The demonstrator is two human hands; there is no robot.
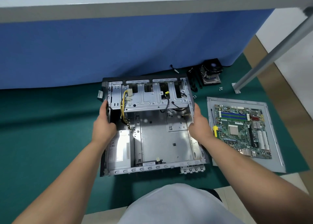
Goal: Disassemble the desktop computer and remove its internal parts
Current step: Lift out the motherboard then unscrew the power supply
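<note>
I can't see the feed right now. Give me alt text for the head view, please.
Both hands grip the open computer case on a green mat: the left hand on its left wall, the right hand on its right wall. The power supply sits inside at the left. The removed motherboard lies on a metal panel at the right.
</note>
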